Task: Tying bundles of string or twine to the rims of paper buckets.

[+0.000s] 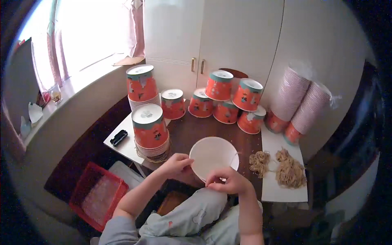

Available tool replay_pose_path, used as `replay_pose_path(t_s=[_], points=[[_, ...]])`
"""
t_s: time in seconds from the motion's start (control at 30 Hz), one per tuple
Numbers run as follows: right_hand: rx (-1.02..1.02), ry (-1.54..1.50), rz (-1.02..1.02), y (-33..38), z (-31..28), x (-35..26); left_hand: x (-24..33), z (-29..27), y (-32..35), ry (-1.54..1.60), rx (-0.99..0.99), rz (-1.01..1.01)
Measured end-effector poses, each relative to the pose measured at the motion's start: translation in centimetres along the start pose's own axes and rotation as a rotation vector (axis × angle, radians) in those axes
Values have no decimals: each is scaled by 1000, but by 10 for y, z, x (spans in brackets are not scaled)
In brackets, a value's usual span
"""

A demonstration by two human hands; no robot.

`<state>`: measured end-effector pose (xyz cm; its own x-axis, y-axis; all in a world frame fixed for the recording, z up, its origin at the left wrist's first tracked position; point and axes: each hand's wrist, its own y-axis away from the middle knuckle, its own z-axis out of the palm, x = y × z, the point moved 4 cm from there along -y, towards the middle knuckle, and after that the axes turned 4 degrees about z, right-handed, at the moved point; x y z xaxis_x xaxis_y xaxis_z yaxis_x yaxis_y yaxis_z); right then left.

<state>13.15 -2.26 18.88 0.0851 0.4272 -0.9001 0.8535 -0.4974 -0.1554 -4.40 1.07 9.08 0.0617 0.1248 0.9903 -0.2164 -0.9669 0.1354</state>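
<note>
A paper bucket [213, 154] with a white inside stands in front of me, its round mouth facing up toward me. At its left rim, my left hand [177, 164] is closed, thumb and fingertips pinched together. My right hand [229, 181] is closed too, its fingers curled at the near rim and covering part of it. What either pinch holds is too small to make out. A thin pale strand shows at the bucket's right rim. To the right lie two bundles of tan twine, a smaller one [259, 163] and a larger one [290, 169].
Orange paper buckets stand upside down behind, some stacked, including a near-left stack [151, 132] with twine around its base. Two tall wrapped stacks of buckets [290, 92] lean at the right. A black case [119, 138] lies on the left white board; a red basket [99, 196] sits lower left.
</note>
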Motion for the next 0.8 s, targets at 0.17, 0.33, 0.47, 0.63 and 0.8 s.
replay_pose_path(t_s=[0.17, 0.33, 0.47, 0.63, 0.8], points=[[165, 89, -31, -7, 16, -10, 55, -38, 31, -350, 327, 527], [344, 793, -408, -45, 40, -10, 88, -97, 66, -706, 806, 854], [301, 975, -357, -100, 62, 18, 102, -136, 78, -915, 981, 977], [188, 1056, -281, -164, 87, 47, 79, -186, 61, -1036, 1123, 932], [179, 1098, -151, -193, 107, 84, 57, -215, 40, -1265, 1125, 878]])
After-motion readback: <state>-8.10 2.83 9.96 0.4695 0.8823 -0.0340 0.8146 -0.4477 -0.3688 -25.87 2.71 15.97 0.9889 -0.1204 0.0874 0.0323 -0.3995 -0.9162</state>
